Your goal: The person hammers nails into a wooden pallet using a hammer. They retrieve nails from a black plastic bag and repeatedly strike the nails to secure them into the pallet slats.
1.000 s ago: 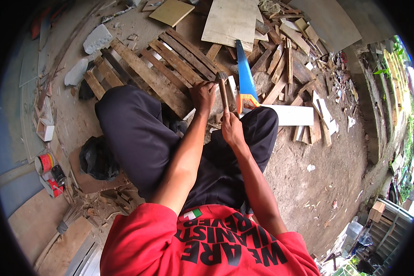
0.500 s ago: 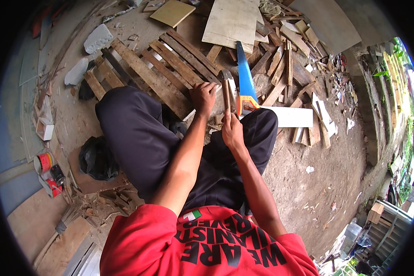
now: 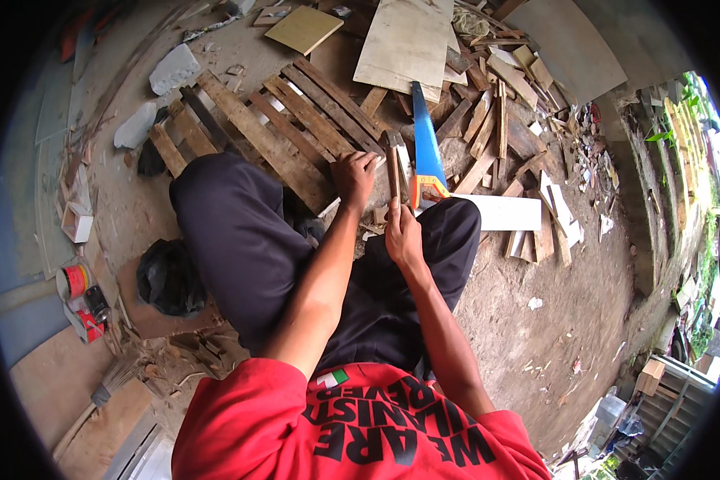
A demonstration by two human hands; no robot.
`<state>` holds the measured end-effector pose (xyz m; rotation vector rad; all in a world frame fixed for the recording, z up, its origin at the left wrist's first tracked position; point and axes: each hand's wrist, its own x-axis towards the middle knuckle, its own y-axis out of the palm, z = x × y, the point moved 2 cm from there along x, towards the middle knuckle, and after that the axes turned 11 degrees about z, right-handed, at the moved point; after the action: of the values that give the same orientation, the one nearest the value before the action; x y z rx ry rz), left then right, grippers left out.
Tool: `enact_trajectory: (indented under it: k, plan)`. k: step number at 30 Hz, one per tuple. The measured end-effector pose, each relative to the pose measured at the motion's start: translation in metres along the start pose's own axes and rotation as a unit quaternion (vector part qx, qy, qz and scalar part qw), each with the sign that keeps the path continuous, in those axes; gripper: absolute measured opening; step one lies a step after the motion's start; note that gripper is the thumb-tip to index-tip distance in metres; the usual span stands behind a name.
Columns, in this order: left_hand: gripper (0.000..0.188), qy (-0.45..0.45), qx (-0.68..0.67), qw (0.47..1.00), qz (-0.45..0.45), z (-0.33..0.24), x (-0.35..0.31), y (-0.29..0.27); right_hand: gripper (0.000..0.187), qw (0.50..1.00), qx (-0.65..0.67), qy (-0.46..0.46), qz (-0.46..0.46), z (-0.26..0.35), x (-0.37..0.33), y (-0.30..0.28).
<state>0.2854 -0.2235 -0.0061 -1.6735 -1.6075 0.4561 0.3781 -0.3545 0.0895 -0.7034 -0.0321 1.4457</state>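
My right hand (image 3: pixel 404 234) is wrapped round the wooden handle of a hammer (image 3: pixel 394 172), whose head points away from me. Just to its left, my left hand (image 3: pixel 354 178) is closed at the near right corner of a slatted wooden pallet (image 3: pixel 284 164). Its thumb and fingertips are pressed together by a small pale edge; whatever they pinch is too small to make out. Right of the hammer lies a handsaw (image 3: pixel 427 144) with a blue blade and orange handle. A white board (image 3: pixel 500 213) extends from behind my right knee.
Scrap wood (image 3: pixel 488 120) is heaped beyond the saw, near a large pale panel (image 3: pixel 404 44). A yellowish board (image 3: pixel 304 30) lies at the back. To my left are a black plastic bag (image 3: pixel 170 276), red tins (image 3: pixel 84 300) and a broom (image 3: pixel 112 380).
The view has shifted slightly, so most things sit a little lower in the picture. Both hands keep nearly the same pose, the right still holding the hammer.
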Motion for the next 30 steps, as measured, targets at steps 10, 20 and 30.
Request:
enact_trajectory:
  k: [10, 20, 30]
  plan:
    - [0.015, -0.01, -0.02, 1.0, 0.005, -0.003, 0.001, -0.005, 0.059, 1.0, 0.003, -0.02, -0.008, -0.002, -0.004, 0.005]
    - [0.047, 0.073, -0.023, 0.997, 0.025, 0.002, -0.005, -0.009, 0.059, 1.0, -0.012, 0.006, -0.007, -0.006, 0.0, 0.002]
    - [0.068, 0.051, -0.015, 0.997, 0.062, 0.009, -0.007, -0.002, 0.061, 0.999, -0.052, -0.004, -0.015, -0.014, 0.008, 0.0]
